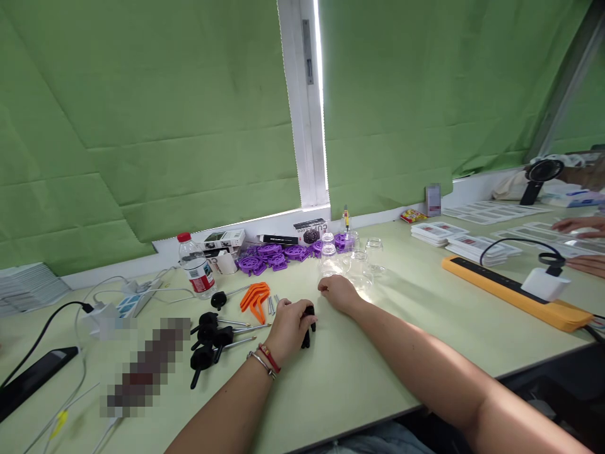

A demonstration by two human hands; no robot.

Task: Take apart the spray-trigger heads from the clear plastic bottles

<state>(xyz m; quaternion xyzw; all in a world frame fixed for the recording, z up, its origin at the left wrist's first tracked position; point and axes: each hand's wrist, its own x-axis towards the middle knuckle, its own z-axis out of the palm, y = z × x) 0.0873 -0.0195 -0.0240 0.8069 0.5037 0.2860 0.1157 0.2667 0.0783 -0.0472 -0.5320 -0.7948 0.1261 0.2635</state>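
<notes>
My left hand (290,328) is closed with its fingertips around small black plastic parts (307,337) near the table's middle. The exact kind of these parts does not show. My right hand (339,293) rests with curled fingers just in front of several clear plastic cups (360,268). Whether anything lies inside its fingers is hidden. To the left of my left hand are black funnel-like pieces with metal rods (222,337). Orange angled plastic pieces (256,299) and a few silver screws (271,305) lie just beyond that hand.
Purple plastic parts (271,255) are heaped along the back, beside small boxes (222,239) and a red-capped bottle (196,268). An orange power strip (501,287) and white card stacks (435,233) occupy the right. Another person's hands (583,227) are at the far right.
</notes>
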